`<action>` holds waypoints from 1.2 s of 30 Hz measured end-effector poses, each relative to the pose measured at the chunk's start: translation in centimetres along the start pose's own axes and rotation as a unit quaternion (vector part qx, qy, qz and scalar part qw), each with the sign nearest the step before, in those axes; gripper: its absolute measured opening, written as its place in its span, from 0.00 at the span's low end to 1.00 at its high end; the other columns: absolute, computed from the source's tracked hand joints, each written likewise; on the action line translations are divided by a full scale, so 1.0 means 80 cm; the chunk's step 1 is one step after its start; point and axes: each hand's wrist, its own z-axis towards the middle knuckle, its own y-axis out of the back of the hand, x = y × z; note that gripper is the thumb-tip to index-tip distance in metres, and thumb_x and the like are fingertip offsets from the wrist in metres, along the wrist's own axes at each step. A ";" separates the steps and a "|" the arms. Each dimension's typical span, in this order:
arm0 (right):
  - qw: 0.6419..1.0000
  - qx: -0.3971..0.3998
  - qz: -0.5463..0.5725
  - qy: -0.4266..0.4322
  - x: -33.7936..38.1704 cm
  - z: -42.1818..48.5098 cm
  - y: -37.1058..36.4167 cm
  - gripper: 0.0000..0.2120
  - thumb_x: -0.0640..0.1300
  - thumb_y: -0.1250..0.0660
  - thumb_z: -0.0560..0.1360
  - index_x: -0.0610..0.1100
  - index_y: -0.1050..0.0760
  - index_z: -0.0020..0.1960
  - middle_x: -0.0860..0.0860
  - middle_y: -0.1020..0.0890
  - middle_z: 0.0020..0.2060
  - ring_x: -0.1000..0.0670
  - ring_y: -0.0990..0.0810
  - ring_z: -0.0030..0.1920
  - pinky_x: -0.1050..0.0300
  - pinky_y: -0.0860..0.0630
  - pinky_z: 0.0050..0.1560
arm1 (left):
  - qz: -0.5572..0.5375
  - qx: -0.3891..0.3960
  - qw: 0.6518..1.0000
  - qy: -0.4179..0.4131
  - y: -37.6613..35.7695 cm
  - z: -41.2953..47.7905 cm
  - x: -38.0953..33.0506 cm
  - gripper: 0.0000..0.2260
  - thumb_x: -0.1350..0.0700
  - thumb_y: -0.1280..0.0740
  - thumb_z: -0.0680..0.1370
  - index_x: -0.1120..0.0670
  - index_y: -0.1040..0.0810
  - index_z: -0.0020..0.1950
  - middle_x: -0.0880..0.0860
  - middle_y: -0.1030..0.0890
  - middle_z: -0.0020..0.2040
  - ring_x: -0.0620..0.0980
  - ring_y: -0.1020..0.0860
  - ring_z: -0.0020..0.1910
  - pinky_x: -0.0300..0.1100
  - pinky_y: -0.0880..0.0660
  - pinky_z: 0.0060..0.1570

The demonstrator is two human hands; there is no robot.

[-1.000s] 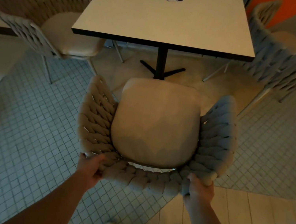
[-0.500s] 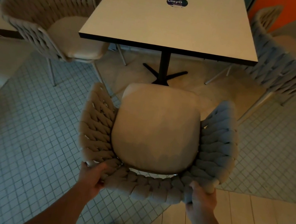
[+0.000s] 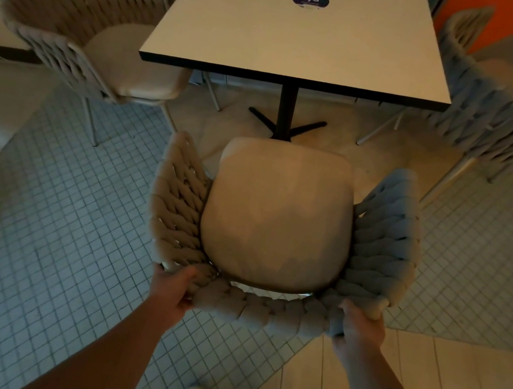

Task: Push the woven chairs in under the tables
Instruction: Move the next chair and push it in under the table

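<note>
– Tiled floor (image 3: 60,231): left grip (image 3: 172,291) and right grip (image 3: 361,330) clasp the woven chair (image 3: 277,224) by its backrest; seat ahead, short of the worktop (image 3: 305,35).
– Hazard?
– Pushed straight, it may catch the pedestal foot (image 3: 287,122).

Between your left grip (image 3: 171,291) and right grip (image 3: 361,328), the woven chair (image 3: 251,310) shows beige-grey braiding around a tan cushion (image 3: 278,217). Beyond, the surface (image 3: 298,40) is cream, black-edged; the floor (image 3: 43,229) is pale grid tile.
</note>
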 end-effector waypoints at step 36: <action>0.999 0.046 0.002 -0.025 -0.018 -0.011 0.012 0.13 0.28 0.36 0.77 0.31 0.31 0.62 0.26 0.33 0.67 0.23 0.36 0.69 0.18 0.39 0.63 | -0.045 -0.006 0.998 0.039 0.008 -0.011 0.012 0.22 0.69 0.29 0.73 0.54 0.23 0.65 0.64 0.17 0.57 0.67 0.17 0.53 0.63 0.19 0.43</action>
